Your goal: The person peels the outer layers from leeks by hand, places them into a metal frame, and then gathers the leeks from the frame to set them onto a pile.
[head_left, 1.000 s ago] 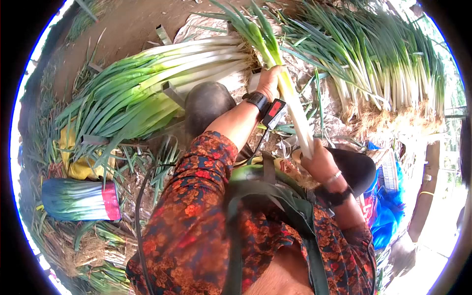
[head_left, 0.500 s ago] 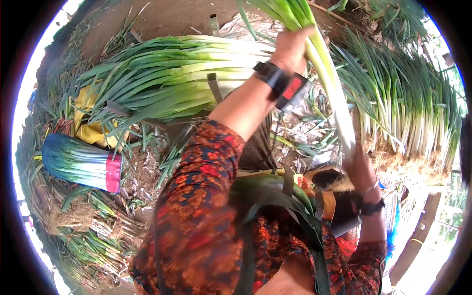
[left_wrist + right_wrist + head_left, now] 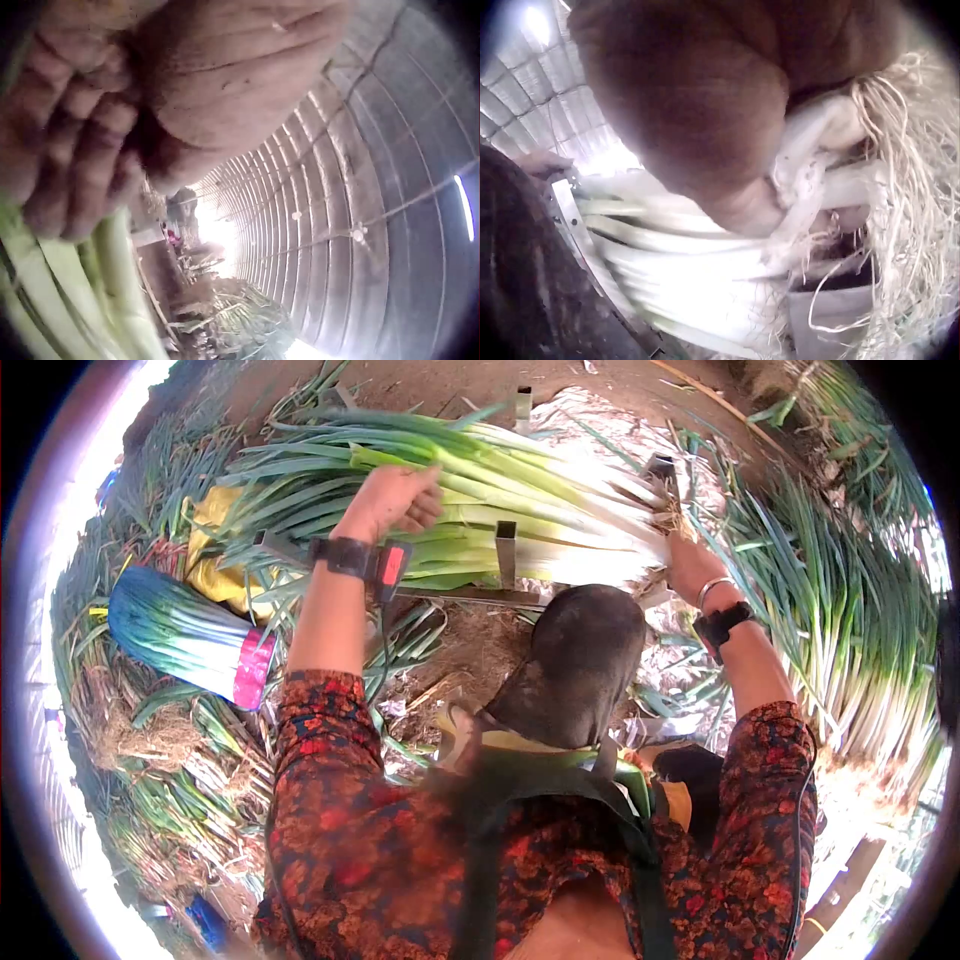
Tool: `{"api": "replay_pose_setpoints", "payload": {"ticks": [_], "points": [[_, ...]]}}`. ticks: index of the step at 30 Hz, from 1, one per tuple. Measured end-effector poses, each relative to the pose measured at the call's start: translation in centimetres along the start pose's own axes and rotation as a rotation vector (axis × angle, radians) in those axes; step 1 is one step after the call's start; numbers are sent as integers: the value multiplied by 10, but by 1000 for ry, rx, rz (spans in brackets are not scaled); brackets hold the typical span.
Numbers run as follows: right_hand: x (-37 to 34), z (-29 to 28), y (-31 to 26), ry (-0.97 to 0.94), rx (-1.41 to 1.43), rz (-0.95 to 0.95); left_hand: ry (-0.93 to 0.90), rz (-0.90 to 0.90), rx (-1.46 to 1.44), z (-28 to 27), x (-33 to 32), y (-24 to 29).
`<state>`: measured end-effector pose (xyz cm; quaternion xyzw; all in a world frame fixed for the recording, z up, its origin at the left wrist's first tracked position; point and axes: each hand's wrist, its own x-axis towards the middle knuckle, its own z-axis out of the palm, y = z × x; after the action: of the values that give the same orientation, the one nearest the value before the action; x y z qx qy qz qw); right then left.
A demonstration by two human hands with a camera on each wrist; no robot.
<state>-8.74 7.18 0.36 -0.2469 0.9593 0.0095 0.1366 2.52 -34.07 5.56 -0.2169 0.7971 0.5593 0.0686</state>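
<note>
A pile of long green leeks (image 3: 540,490) lies across a metal rack, leaves to the left and white root ends to the right. My left hand (image 3: 392,502) is right over the leaves, its fingers loosely curled. In the left wrist view, pale green stalks (image 3: 112,285) pass beneath those fingers, and nothing shows in the palm. At the root end my right hand (image 3: 692,570) grips a leek; in the right wrist view its white base (image 3: 847,184) and stringy roots (image 3: 907,195) stick out beside the thumb. The other fingers are mostly hidden.
Square metal posts (image 3: 507,555) rise around the pile. More leeks (image 3: 850,630) stand along the right side. A wrapped bundle (image 3: 190,635) with a pink band lies at left, near a yellow cloth (image 3: 215,550). My dark-covered knee (image 3: 585,650) is close below the rack.
The leek held upright between both hands has been swung over and laid along the pile. My left hand moved left to the leaves; my right hand moved up to the root ends.
</note>
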Motion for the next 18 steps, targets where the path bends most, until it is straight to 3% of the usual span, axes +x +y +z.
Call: {"api": "replay_pose_setpoints", "payload": {"ticks": [2,5,7,8,9,11,15,18], "points": [[3,7,-1,45,15,-2,334,255,206,-3,0,-1],[1,11,3,132,61,-46,614,893,603,1,27,5],[1,20,10,170,73,-91,439,885,726,13,45,14],[2,31,20,314,57,-203,338,911,778,17,60,15],[0,29,18,325,41,-206,236,937,827,23,77,15],[-6,18,12,342,14,-210,98,850,1014,40,107,10],[-12,-17,0,218,205,-122,-117,678,1196,49,123,14],[-8,-20,6,144,385,-49,-190,655,1050,41,121,23]]}}
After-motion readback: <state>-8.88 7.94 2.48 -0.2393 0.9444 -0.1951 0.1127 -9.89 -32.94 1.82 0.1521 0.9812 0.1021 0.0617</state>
